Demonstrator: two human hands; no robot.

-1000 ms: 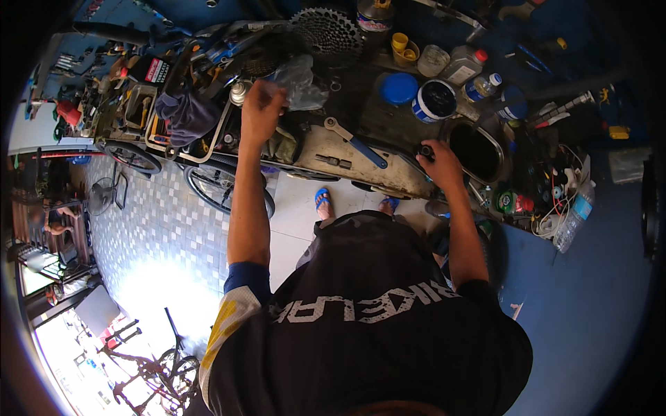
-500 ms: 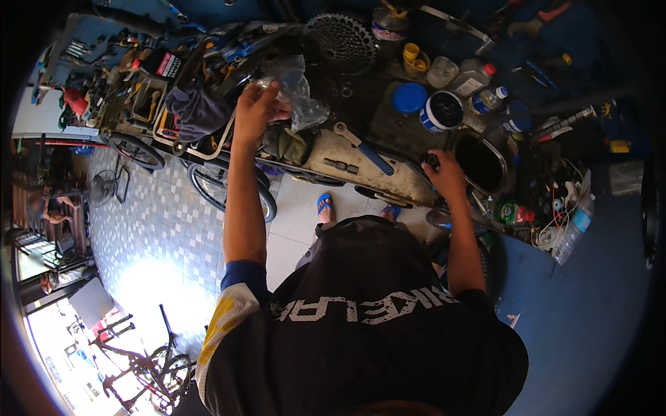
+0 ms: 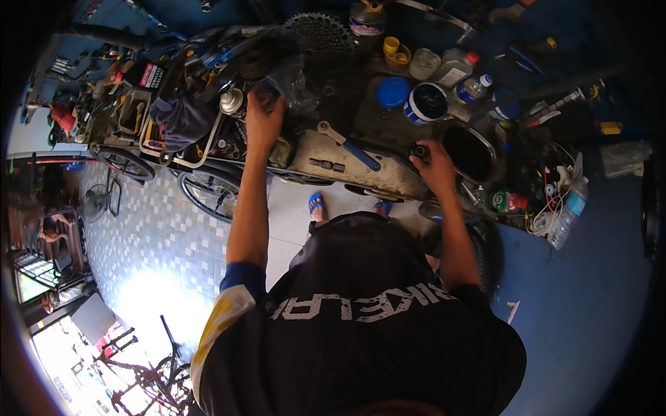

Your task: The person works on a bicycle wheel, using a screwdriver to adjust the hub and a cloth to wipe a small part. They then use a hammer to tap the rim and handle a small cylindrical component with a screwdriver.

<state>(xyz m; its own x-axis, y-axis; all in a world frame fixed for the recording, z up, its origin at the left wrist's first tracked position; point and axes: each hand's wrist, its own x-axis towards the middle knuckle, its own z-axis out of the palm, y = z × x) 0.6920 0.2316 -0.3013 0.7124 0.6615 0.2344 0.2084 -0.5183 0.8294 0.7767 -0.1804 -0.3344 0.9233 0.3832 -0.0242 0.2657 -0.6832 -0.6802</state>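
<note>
My left hand (image 3: 263, 121) is over the far left of the workbench (image 3: 388, 182), its thumb and fingers apart, next to a spray can (image 3: 231, 102). A crumpled clear plastic bag (image 3: 295, 87) lies just past the fingers; whether they touch it is hard to see. At the bench's near right, my right hand (image 3: 436, 168) is closed around a small dark cylindrical part (image 3: 419, 151). Between the hands lie a blue-handled tool with a round metal head (image 3: 349, 147) and a short dark metal piece (image 3: 326, 165).
A large sprocket cassette (image 3: 318, 36) stands at the back. Right of it are a white tub of dark grease (image 3: 425, 104), its blue lid (image 3: 393, 91) and several bottles. An oval dark basin (image 3: 472, 152) is beside my right hand. A purple cloth (image 3: 180, 121) drapes over the tool rack at left.
My left hand has come away from the raised plastic bag, which now lies lower and darker on the bench. The spray can has come into sight. My right hand still holds the small part.
</note>
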